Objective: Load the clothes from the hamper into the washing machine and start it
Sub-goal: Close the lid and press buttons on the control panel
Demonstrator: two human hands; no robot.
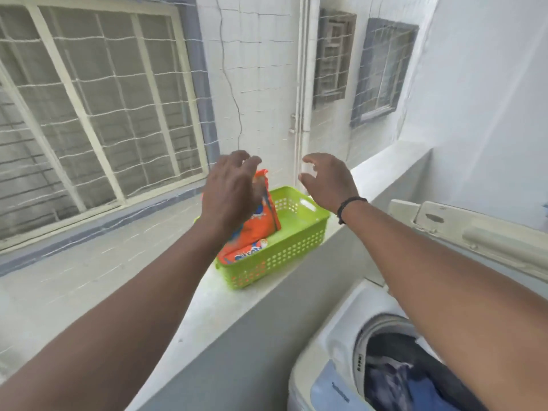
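Both hands reach over the ledge: left hand (229,194) and right hand (327,180) hover spread-fingered and empty beside the orange plastic detergent pouch (255,229) standing in the lime-green perforated plastic basket (299,247). Dark clothes (406,378) already lie in the white top-loading washing machine (335,336). Best to pinch the pouch's top and lift it upright. Its lettering is too blurred to read.

Both forearms bare, no sleeves in view. Left hand (229,197): no rings, watch or band visible on it or its wrist. Right hand (329,180): thin dark bracelet (348,206) around the wrist, looks like braided cord or small beads, too blurred to tell which. No gloves on either hand.
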